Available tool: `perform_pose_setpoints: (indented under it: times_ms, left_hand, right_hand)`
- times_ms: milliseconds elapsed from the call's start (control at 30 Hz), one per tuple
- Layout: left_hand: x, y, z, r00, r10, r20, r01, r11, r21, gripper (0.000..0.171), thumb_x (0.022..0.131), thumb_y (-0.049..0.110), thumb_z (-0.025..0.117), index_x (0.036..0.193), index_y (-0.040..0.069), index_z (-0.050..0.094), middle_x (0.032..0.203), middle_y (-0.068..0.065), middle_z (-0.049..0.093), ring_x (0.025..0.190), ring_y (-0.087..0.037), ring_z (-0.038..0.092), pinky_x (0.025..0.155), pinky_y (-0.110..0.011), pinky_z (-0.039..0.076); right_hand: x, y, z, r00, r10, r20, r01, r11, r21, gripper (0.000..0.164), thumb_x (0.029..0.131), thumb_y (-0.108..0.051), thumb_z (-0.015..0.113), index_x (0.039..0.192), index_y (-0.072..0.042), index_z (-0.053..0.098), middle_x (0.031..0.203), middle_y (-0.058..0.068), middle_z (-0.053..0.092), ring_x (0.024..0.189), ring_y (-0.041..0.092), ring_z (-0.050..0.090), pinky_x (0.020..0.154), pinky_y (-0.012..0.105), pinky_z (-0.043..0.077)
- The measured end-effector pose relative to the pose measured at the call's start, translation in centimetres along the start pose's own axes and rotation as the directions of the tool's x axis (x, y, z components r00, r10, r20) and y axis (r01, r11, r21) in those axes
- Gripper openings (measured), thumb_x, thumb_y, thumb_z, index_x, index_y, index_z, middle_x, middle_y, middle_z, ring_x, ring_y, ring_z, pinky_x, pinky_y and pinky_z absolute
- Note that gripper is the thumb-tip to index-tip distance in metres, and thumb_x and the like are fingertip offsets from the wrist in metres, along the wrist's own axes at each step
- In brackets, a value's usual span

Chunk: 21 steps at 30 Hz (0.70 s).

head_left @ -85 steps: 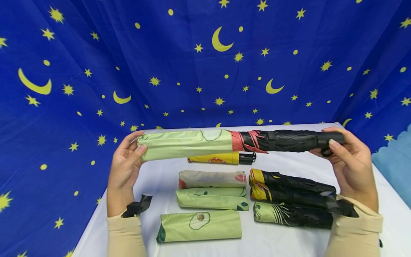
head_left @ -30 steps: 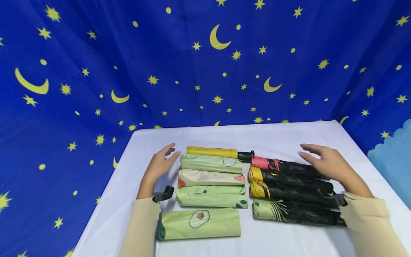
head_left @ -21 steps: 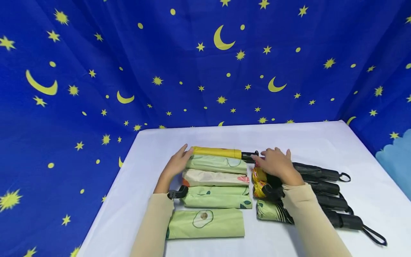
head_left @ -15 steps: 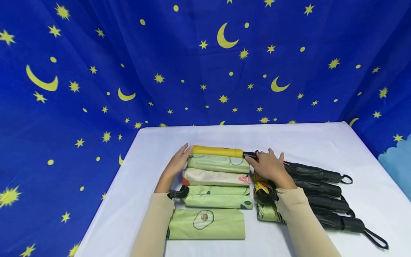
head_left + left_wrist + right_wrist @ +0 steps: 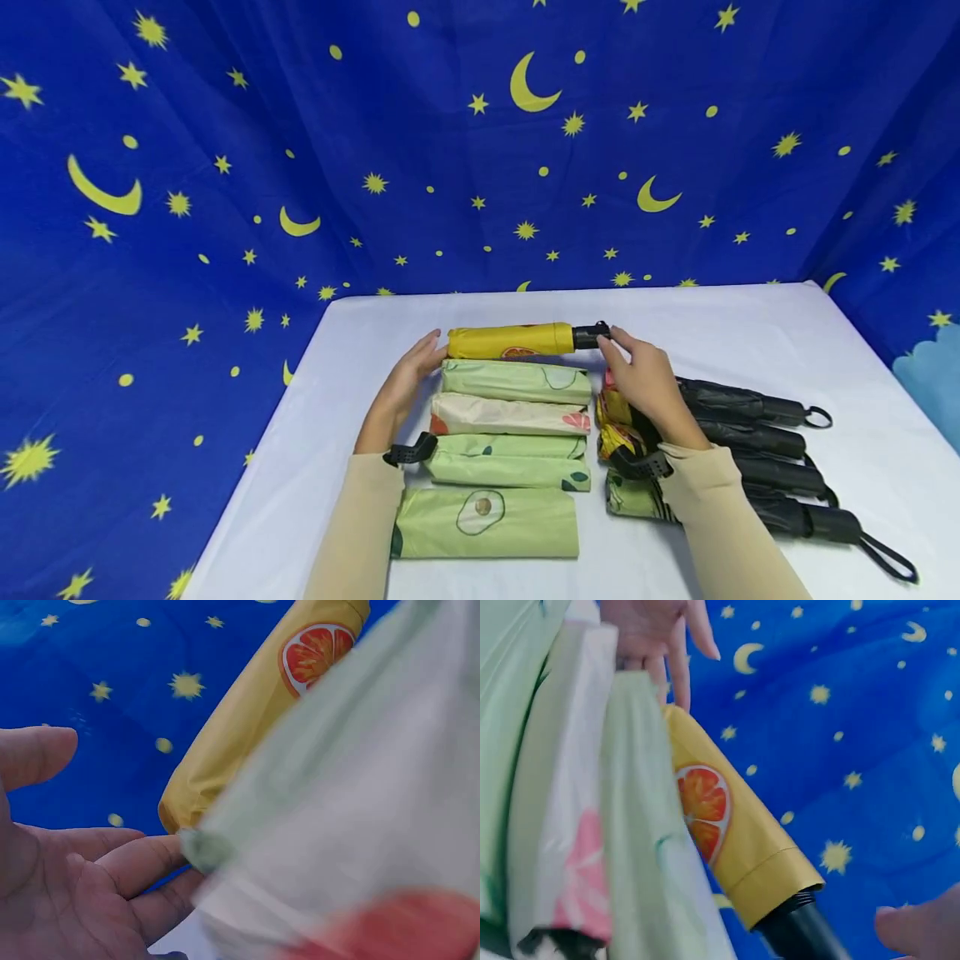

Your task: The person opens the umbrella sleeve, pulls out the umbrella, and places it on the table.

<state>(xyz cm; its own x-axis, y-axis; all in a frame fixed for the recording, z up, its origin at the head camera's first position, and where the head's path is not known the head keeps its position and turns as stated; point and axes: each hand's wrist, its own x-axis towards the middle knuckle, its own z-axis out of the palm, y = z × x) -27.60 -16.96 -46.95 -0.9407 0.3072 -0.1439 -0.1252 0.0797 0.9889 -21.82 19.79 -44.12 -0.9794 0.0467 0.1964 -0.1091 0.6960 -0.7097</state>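
At the back of the table lies a folded umbrella in a yellow sleeve [image 5: 513, 341] printed with orange slices, its black handle [image 5: 587, 337] pointing right. My right hand [image 5: 647, 379] pinches the handle's end between thumb and fingers; in the right wrist view only part of this hand shows, at the lower right corner. My left hand [image 5: 402, 385] has straight fingers touching the other end of the yellow sleeve [image 5: 225, 742], with the thumb apart in the left wrist view. A pale green sleeve [image 5: 517, 381] lies just in front of the yellow one.
In front lie a white sleeve with red fruit [image 5: 510, 414], a green sleeve [image 5: 506, 461] and an avocado-print sleeve [image 5: 525, 533]. Several black folded umbrellas [image 5: 772, 475] lie in a row at the right. A blue star-print cloth [image 5: 450, 125] hangs behind the table.
The green sleeve and red-edged black umbrella, held up together earlier, were laid down apart in the rows. Both hands then reached the yellow-sleeved umbrella, which has shifted slightly away from the green sleeve.
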Motion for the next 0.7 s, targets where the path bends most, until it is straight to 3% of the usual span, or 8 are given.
perform_pose_setpoints:
  times_ms: [67, 167, 267, 367, 467, 600, 633, 700]
  left_hand:
    - [-0.5, 1.0, 0.0, 0.999, 0.033, 0.019, -0.032, 0.999, -0.033, 0.071, 0.108, 0.055, 0.037, 0.165, 0.016, 0.019, 0.157, -0.011, 0.043, 0.151, -0.031, 0.029, 0.122, -0.058, -0.006]
    - [-1.6, 3.2, 0.3, 0.994, 0.109, 0.018, -0.106, 0.988, -0.114, 0.067, 0.11, 0.05, 0.037, 0.164, 0.014, 0.021, 0.158, -0.014, 0.041, 0.146, -0.035, 0.038, 0.122, -0.059, -0.004]
    - [-2.9, 5.4, 0.8, 0.977, 0.209, -0.043, -0.213, 0.958, -0.191, 0.061, 0.11, 0.036, 0.047, 0.162, 0.011, 0.026, 0.155, -0.02, 0.044, 0.133, -0.038, 0.054, 0.123, -0.053, 0.02]
    - [-4.2, 7.3, 1.2, 0.948, 0.306, -0.09, -0.319, 0.916, -0.243, 0.057, 0.107, 0.018, 0.057, 0.159, 0.011, 0.034, 0.146, -0.02, 0.048, 0.119, -0.035, 0.064, 0.104, -0.048, 0.05]
    - [-5.5, 8.7, 1.6, 0.919, 0.39, -0.063, -0.389, 0.867, -0.312, 0.048, 0.104, 0.011, 0.061, 0.151, 0.009, 0.047, 0.133, -0.015, 0.052, 0.109, -0.025, 0.064, 0.089, -0.04, 0.059]
    - [-7.1, 9.7, 1.7, 0.868, 0.493, 0.061, -0.433, 0.812, -0.392, 0.035, 0.104, 0.021, 0.063, 0.135, 0.006, 0.061, 0.128, -0.011, 0.06, 0.104, -0.019, 0.065, 0.085, -0.03, 0.06]
    - [-7.5, 9.8, 1.7, 0.855, 0.511, 0.086, -0.44, 0.804, -0.4, 0.033, 0.104, 0.023, 0.064, 0.132, 0.006, 0.062, 0.126, -0.01, 0.062, 0.103, -0.019, 0.065, 0.084, -0.03, 0.06]
    - [-8.1, 10.0, 1.7, 0.834, 0.538, 0.126, -0.453, 0.796, -0.402, 0.032, 0.104, 0.024, 0.063, 0.131, 0.007, 0.063, 0.125, -0.009, 0.064, 0.101, -0.018, 0.066, 0.083, -0.03, 0.06]
  right_hand:
    - [-0.2, -0.6, -0.2, 0.988, -0.052, -0.145, 0.061, 0.996, 0.059, 0.048, 0.109, -0.031, 0.052, 0.141, 0.004, 0.058, 0.137, 0.024, 0.06, 0.117, 0.041, 0.063, 0.08, 0.046, 0.055]
    - [-0.6, -1.9, -0.7, 0.927, -0.112, -0.358, 0.175, 0.973, 0.15, 0.033, 0.102, -0.018, 0.066, 0.131, -0.001, 0.069, 0.126, 0.015, 0.069, 0.102, 0.03, 0.072, 0.052, 0.021, 0.045]
    - [-1.5, -3.5, -2.0, 0.858, -0.147, -0.492, 0.298, 0.923, 0.245, 0.033, 0.091, -0.008, 0.078, 0.124, -0.006, 0.074, 0.122, 0.009, 0.072, 0.108, 0.021, 0.071, 0.063, 0.007, 0.049]
    - [-2.6, -5.1, -3.8, 0.818, -0.19, -0.544, 0.404, 0.862, 0.306, 0.039, 0.083, 0.002, 0.084, 0.121, -0.007, 0.076, 0.12, 0.009, 0.073, 0.11, 0.016, 0.07, 0.093, 0.019, 0.052]
    - [-3.6, -6.2, -5.6, 0.822, -0.222, -0.524, 0.48, 0.765, 0.43, 0.042, 0.079, 0.014, 0.081, 0.118, 0.003, 0.074, 0.12, 0.016, 0.072, 0.108, 0.017, 0.071, 0.093, 0.025, 0.055]
    - [-4.5, -6.7, -7.1, 0.868, -0.223, -0.444, 0.476, 0.627, 0.617, 0.039, 0.081, 0.021, 0.075, 0.119, 0.014, 0.068, 0.123, 0.02, 0.069, 0.107, 0.019, 0.072, 0.088, 0.027, 0.056]
    - [-4.5, -6.7, -7.3, 0.879, -0.218, -0.423, 0.462, 0.608, 0.646, 0.038, 0.082, 0.02, 0.074, 0.12, 0.015, 0.067, 0.123, 0.02, 0.069, 0.106, 0.019, 0.072, 0.087, 0.026, 0.057]
    - [-4.6, -6.6, -7.5, 0.9, -0.211, -0.381, 0.422, 0.64, 0.642, 0.037, 0.087, 0.015, 0.072, 0.123, 0.012, 0.067, 0.124, 0.017, 0.069, 0.104, 0.017, 0.073, 0.083, 0.023, 0.057]
